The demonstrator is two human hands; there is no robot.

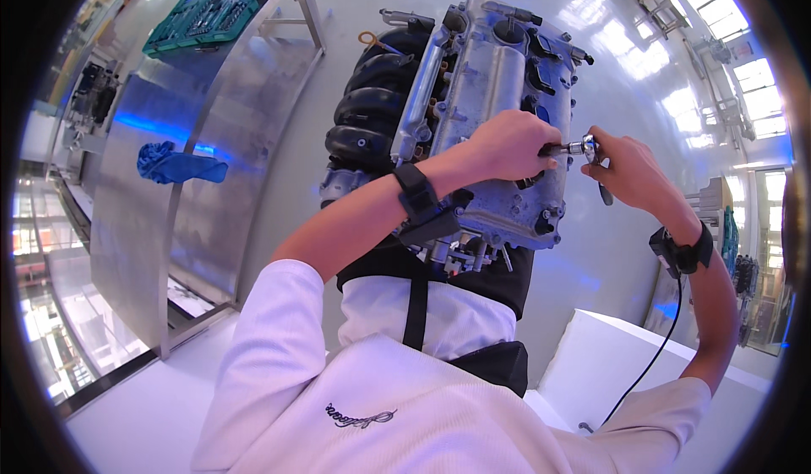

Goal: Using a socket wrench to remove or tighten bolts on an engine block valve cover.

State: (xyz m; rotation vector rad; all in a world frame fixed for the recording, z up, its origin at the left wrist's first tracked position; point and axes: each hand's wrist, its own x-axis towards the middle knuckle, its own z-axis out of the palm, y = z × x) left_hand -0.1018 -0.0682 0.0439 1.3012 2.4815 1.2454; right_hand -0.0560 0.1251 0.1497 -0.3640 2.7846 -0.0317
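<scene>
A chrome ratchet wrench [587, 146] is held between my hands above the right side of an engine [481, 94]. My right hand [632, 170] is closed round its head, and the handle points down below the fingers. From the head a short shaft runs left into my left hand [517, 144], whose curled fingers grip its end. What sits on that end is hidden by the fingers. Beneath my left hand lies the silver valve cover, with black ignition coils [542, 77] along its right side. Black intake pipes [363, 106] curve along the engine's left.
To the left stands a metal table [228, 77] with a green tool case [215, 9] on its far end. A crumpled blue cloth [179, 164] lies on the table. A white box [600, 360] is at the lower right, near a black cable [655, 360] hanging from my right wrist.
</scene>
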